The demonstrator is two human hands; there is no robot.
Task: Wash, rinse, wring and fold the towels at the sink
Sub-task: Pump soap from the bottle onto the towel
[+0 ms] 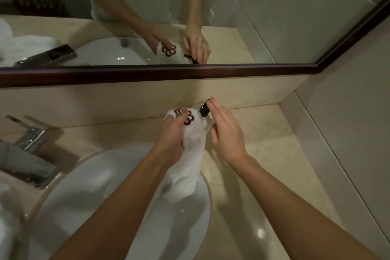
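My left hand (172, 136) grasps a white terry towel with a dark red embroidered emblem (191, 150), fingers curled round its upper end. The towel's top is held over the cream marble bench (263, 143), up beside the pump nozzle, and its lower end trails down over the rim into the white oval sink basin (105, 186).

My right hand (224, 133) reaches to a black pump dispenser head (204, 110) standing near the back wall. My straight fingers (213, 104) rest on top of the pump, gripping nothing. The bottle beneath is mostly hidden by the towel and my hand.

To the left, a chrome square-bodied tap (31, 139) stands on the bench behind the basin, its flat spout reaching toward the bowl. More white cloth (8, 207), blurred, lies at the far left edge.

Straight ahead a low marble upstand meets a dark wooden mirror frame (147, 75); the mirror above it reflects both hands, the towel and the tap. To the right, the bench ends against a pale wall (348, 133), closing off a corner just beyond the pump. Bare bench lies between my right forearm and that wall. My forearms cross the basin's near rim.
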